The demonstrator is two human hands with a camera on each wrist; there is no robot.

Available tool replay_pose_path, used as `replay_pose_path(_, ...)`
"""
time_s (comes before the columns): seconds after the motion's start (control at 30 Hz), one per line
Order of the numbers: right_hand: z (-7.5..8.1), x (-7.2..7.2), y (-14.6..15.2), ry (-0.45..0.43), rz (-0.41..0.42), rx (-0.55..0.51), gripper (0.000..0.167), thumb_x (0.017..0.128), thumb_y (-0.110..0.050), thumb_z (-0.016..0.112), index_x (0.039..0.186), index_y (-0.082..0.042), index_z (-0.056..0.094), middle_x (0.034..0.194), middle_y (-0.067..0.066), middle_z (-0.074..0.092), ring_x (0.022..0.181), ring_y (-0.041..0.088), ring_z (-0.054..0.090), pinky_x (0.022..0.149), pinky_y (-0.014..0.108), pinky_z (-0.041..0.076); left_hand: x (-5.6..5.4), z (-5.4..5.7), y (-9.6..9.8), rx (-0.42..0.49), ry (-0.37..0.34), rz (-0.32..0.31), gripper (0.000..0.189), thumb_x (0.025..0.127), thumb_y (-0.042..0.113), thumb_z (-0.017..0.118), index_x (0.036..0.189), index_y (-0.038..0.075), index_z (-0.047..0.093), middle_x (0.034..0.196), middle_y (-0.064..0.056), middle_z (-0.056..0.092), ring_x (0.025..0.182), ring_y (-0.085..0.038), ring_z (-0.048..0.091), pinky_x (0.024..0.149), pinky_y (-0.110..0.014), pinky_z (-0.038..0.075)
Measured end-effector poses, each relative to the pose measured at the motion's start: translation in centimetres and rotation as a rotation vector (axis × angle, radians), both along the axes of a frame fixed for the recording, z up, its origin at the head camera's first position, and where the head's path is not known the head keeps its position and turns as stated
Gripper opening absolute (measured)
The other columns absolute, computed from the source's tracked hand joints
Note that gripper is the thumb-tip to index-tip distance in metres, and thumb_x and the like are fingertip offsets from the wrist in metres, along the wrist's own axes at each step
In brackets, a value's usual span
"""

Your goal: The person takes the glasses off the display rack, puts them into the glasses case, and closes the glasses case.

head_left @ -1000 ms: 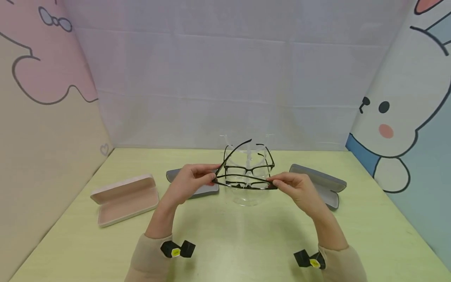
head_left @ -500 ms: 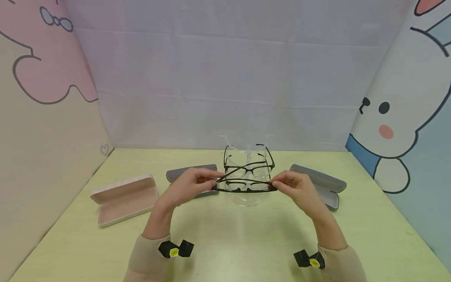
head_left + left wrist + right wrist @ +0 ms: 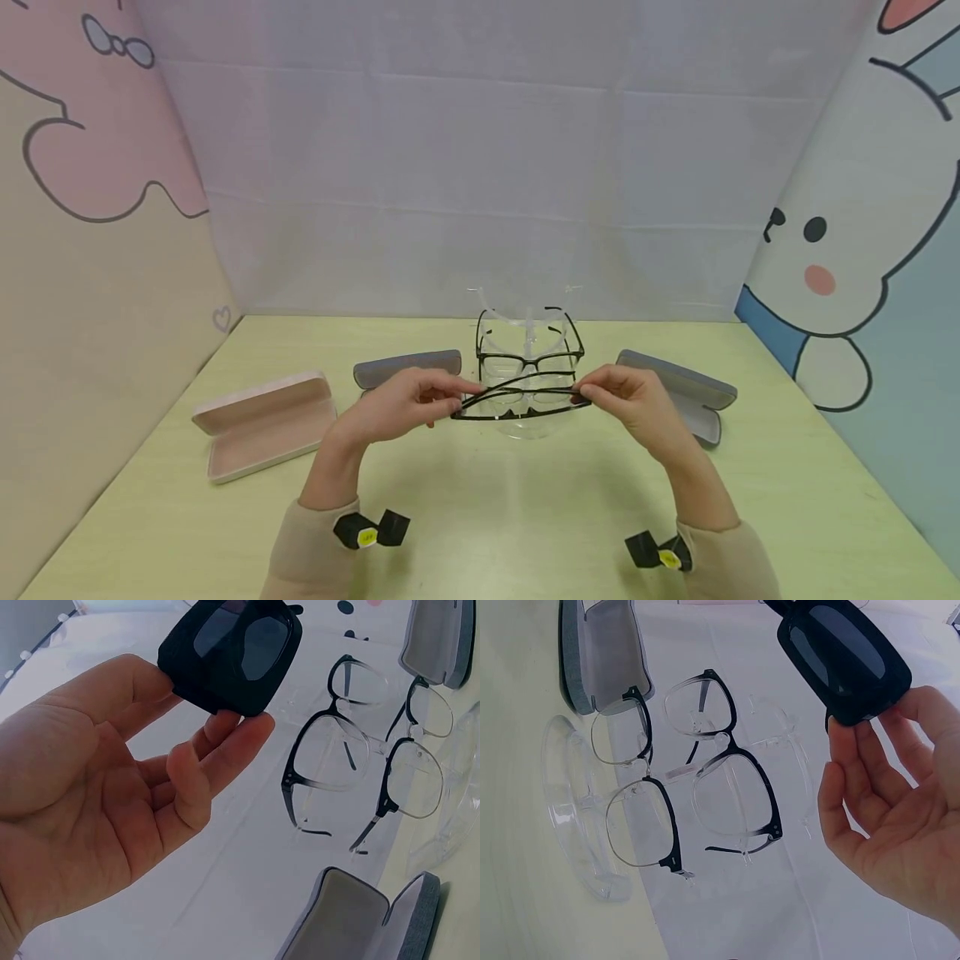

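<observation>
Both hands hold a pair of black-framed sunglasses (image 3: 551, 412) level in front of a clear display stand (image 3: 525, 431). My left hand (image 3: 405, 406) pinches the left end, its index finger by a temple. The right end is pinched between thumb and fingers of my right hand (image 3: 626, 400). In the head view the temples lie folded close along the frame. Dark lenses (image 3: 262, 646) show in the left wrist view. On the stand behind sit two pairs of clear-lensed eyeglasses, an upper pair (image 3: 769, 796) and a lower pair (image 3: 671, 825).
An open pink glasses case (image 3: 273, 425) lies on the left of the pale yellow table (image 3: 510, 517). One open grey case (image 3: 408, 365) stands behind my left hand, partly covered. Another grey case (image 3: 675, 392) lies open beyond my right hand. Upright panels border the table.
The temple at the left end has swung down from a raised angle to lie along the frame. My left hand has dropped slightly with it; my right hand has hardly moved.
</observation>
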State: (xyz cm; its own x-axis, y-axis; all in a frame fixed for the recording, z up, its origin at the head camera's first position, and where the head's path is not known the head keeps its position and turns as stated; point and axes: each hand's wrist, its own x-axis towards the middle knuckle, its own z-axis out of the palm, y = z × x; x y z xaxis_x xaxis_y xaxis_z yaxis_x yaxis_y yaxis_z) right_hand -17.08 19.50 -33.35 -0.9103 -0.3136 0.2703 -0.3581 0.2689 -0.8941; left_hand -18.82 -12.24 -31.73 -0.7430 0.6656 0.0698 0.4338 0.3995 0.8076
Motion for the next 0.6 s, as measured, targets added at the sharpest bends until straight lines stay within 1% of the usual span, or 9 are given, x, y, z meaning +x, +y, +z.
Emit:
replay_pose_path(0.1,-0.09,-0.01,-0.01,-0.001,0.012,-0.008,0.018,0.088,-0.012,0.058,0.094,0.004,0.064,0.088,-0.010,0.065,0.086,0.007,0.060,0.079,0.021,0.047,-0.04,-0.08,-0.08,-0.033,0.034,-0.027,0.031,0.093,0.013,0.051,0.121,0.024,0.059,0.085,0.003,0.056,0.060,-0.009,0.040,0.055,-0.021,0.038)
replay_pose_path(0.17,-0.09,-0.02,0.02,0.001,0.021,-0.013,0.017,0.089,-0.010,0.058,0.094,0.005,0.064,0.088,-0.011,0.065,0.085,0.007,0.060,0.078,0.021,0.047,-0.05,-0.11,-0.09,-0.047,0.048,-0.050,0.031,0.093,0.014,0.051,0.121,0.024,0.059,0.082,0.003,0.054,0.059,-0.008,0.037,0.055,-0.021,0.035)
replay_pose_path(0.27,-0.02,0.02,0.04,-0.003,0.040,-0.016,0.017,0.088,-0.009,0.058,0.094,0.006,0.064,0.088,-0.011,0.065,0.084,0.007,0.060,0.078,0.021,0.047,-0.05,-0.15,-0.12,-0.053,0.057,-0.085,0.031,0.093,0.014,0.051,0.122,0.023,0.059,0.086,0.003,0.056,0.060,-0.008,0.037,0.056,-0.021,0.036)
replay_pose_path(0.37,0.04,0.05,0.01,-0.016,0.055,-0.014,0.017,0.088,-0.009,0.058,0.094,0.006,0.064,0.088,-0.010,0.065,0.084,0.008,0.061,0.078,0.022,0.048,-0.01,-0.14,-0.18,-0.048,0.060,-0.107,0.031,0.093,0.014,0.050,0.122,0.022,0.059,0.091,0.002,0.058,0.060,-0.008,0.037,0.057,-0.021,0.036)
replay_pose_path(0.43,0.05,0.06,0.00,-0.024,0.052,-0.006,0.018,0.088,-0.010,0.058,0.095,0.006,0.064,0.088,-0.010,0.065,0.084,0.008,0.061,0.078,0.022,0.048,-0.01,-0.11,-0.20,-0.046,0.060,-0.111,0.031,0.093,0.014,0.050,0.123,0.021,0.059,0.089,0.001,0.057,0.059,-0.007,0.036,0.057,-0.021,0.036)
replay_pose_path(0.5,0.00,0.00,-0.02,-0.026,0.041,-0.006,0.019,0.089,-0.011,0.057,0.095,0.006,0.064,0.089,-0.010,0.064,0.086,0.007,0.060,0.080,0.022,0.047,-0.05,-0.11,-0.13,-0.038,0.057,-0.105,0.032,0.094,0.013,0.050,0.123,0.021,0.059,0.083,0.002,0.053,0.058,-0.007,0.034,0.056,-0.021,0.034)
replay_pose_path(0.6,-0.06,-0.09,0.02,-0.021,0.011,-0.010,0.022,0.092,-0.013,0.054,0.098,0.006,0.063,0.092,-0.012,0.063,0.090,0.006,0.057,0.081,0.021,0.044,-0.18,-0.16,0.11,-0.014,0.050,-0.072,0.031,0.094,0.014,0.049,0.123,0.022,0.058,0.078,0.002,0.048,0.061,-0.008,0.034,0.057,-0.022,0.034)
